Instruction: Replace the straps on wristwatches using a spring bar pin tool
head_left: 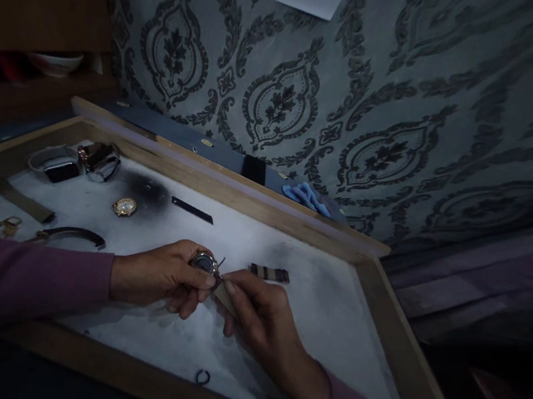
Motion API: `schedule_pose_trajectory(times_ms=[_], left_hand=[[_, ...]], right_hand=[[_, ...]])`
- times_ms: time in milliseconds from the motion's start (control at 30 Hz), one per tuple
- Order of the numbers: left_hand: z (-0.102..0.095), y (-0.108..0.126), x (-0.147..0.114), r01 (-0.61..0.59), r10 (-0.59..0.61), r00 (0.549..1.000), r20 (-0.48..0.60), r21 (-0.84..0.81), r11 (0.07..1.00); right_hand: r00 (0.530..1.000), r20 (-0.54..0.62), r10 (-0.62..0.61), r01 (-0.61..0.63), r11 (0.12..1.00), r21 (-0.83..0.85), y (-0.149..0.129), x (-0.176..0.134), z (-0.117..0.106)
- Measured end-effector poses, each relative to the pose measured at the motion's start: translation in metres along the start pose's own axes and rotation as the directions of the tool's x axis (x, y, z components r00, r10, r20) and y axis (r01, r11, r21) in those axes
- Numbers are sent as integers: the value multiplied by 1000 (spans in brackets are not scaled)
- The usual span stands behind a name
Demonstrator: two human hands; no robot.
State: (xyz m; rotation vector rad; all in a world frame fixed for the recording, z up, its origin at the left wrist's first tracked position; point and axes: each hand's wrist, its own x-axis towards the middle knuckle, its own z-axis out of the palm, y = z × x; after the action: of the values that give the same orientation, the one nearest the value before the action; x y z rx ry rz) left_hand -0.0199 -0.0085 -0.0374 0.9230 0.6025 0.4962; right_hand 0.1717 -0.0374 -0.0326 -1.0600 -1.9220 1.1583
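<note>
Wooden-rimmed tray (391, 334), white lined, dim light. Left hand (158, 275) pinches watch case (204, 262) just above the lining, steadying it; right hand (257, 319) grips strap end (224, 294) against the case. Spare strap piece (269, 273) lies just beyond, near

A watch-repair bench: a wood-rimmed work tray (383, 292) strewn with watches (99, 160) and loose straps (269, 273).
</note>
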Motion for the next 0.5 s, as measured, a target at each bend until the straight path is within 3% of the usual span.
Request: schedule_pose_trajectory(times_ms=[500], left_hand=[[-1,-2,1,-7,7,1000,16,9,1000]], right_hand=[[1000,6,-24,24,999,-35,0,-1,1]])
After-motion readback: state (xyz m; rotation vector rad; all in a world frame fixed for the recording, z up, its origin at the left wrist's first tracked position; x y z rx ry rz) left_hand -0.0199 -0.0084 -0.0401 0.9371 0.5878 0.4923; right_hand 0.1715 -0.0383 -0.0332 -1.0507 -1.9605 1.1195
